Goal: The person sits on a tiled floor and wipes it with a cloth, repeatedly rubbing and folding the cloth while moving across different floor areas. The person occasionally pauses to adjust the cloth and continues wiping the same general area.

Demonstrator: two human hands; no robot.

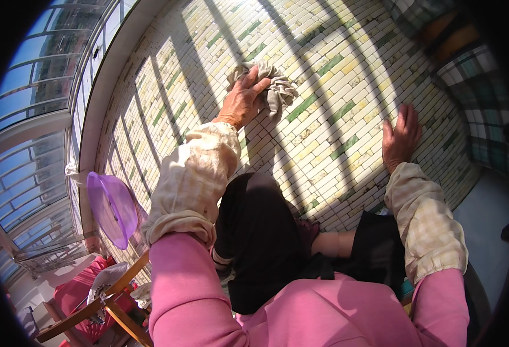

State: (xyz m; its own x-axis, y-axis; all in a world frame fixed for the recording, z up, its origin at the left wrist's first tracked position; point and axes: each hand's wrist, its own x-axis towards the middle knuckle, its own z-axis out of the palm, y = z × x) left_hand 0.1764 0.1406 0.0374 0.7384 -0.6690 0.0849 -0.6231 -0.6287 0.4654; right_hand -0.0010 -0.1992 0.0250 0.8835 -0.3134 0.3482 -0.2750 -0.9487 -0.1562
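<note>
My left hand (244, 95) presses a crumpled grey-beige rag (280, 89) onto a mat of small cream, yellow and green tiles (318, 130). Its fingers lie over the rag's left side, and the rag bunches out to the right of them. Some of the grip underneath is hidden. My right hand (402, 137) rests on the mat farther right, fingers stretched out, with nothing in it. Pale checked sleeve covers reach over both forearms. My bent legs in black trousers (260, 231) are on the near side of the mat.
Barred windows (37, 75) run along the left above a sill. A purple plastic basin (113, 208) stands at the mat's left edge. Wooden bars (124, 315) and a red basket (87, 289) are at lower left. Green checked fabric (477, 92) lies at far right.
</note>
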